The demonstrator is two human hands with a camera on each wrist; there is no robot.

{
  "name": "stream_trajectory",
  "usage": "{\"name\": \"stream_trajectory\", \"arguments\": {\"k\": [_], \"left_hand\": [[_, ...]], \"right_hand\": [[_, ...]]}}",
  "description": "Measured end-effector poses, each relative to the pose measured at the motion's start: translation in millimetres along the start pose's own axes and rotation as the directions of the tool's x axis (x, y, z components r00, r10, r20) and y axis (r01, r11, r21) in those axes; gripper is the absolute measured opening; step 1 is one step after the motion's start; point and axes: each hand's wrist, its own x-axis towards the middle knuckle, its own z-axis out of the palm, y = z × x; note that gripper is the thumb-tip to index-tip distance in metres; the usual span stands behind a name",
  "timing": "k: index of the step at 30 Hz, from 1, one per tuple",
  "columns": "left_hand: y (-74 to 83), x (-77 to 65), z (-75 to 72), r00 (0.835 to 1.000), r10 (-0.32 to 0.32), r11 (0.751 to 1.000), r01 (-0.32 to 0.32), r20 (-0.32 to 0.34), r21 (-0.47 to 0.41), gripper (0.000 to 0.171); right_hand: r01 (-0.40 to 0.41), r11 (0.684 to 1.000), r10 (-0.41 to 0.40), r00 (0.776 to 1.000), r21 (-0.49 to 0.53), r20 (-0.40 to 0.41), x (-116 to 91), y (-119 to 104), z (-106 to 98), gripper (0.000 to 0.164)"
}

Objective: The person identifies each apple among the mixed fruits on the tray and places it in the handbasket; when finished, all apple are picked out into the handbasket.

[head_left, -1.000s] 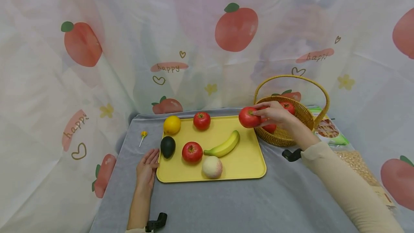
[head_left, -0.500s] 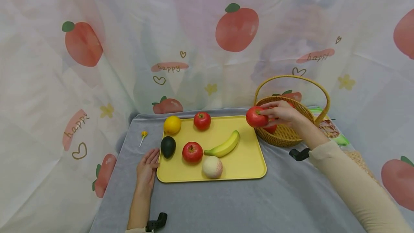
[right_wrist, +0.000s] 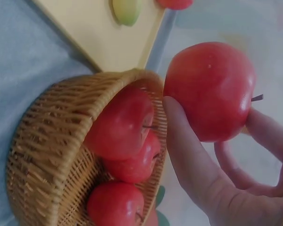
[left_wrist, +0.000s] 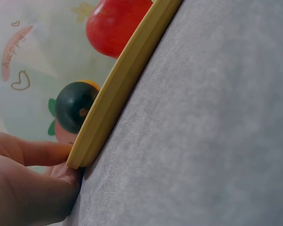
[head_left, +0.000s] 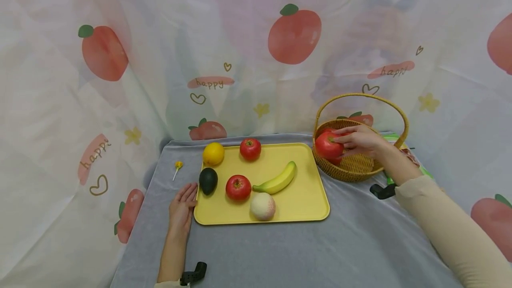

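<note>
Red, round, glossy apple (right_wrist: 210,84) pinched in the right hand (head_left: 358,140): thumb on one side, curled fingers opposite, one fingertip just beside the stem. Apple sits out at the fingertips, away from the palm, at the left side of the brown woven wicker basket (right_wrist: 42,150), which has more red apples (right_wrist: 120,127) inside. Left hand (head_left: 181,211): fingers extended along the yellow rectangular tray (head_left: 308,199), thumb touching its rim.

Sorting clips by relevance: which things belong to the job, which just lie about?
Likely in the job:
- red apple in right hand
- wicker basket, basket apples
- yellow tray touched by left hand
- tray apples

Probably lying about:
- banana
- peach
- avocado
- yellow citrus
- lollipop
- partly hidden packet
</note>
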Motion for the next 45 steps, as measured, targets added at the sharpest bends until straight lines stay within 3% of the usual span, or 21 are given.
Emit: {"name": "stream_trajectory", "arguments": {"k": [9, 18, 23, 30, 37, 45], "left_hand": [[-0.2, 0.7, 0.1, 1.000, 0.012, 1.000, -0.011, 0.003, -0.017, 0.076], [-1.3, 1.7, 0.3, 1.000, 0.010, 1.000, -0.010, -0.002, -0.008, 0.076], [-1.3, 2.0, 0.0, 1.000, 0.009, 1.000, -0.009, -0.003, -0.001, 0.076], [-0.3, 2.2, -1.4, 1.000, 0.009, 1.000, -0.009, 0.003, -0.002, 0.075], [-1.8, 2.5, -1.4, 1.000, 0.016, 1.000, -0.016, 0.002, -0.009, 0.076], [-2.6, 2.7, -1.5, 1.000, 0.001, 1.000, -0.001, -0.007, 0.003, 0.075]], "right_hand": [[-0.033, 0.999, 0.032, 0.999, 0.035, 0.030, -2, 8, -18, 0.063], [-0.066, 0.996, 0.068, 0.997, -0.061, 0.032, -5, 17, -35, 0.068], [-0.107, 0.993, 0.108, 0.994, -0.059, 0.016, -8, 23, -41, 0.066], [-0.090, 0.994, 0.094, 0.994, -0.066, 0.062, -10, 31, -52, 0.063], [-0.101, 0.980, 0.116, 0.990, -0.170, 0.079, -11, 35, -63, 0.063], [-0.158, 0.976, 0.170, 0.983, -0.150, 0.074, -11, 47, -71, 0.065]]}}
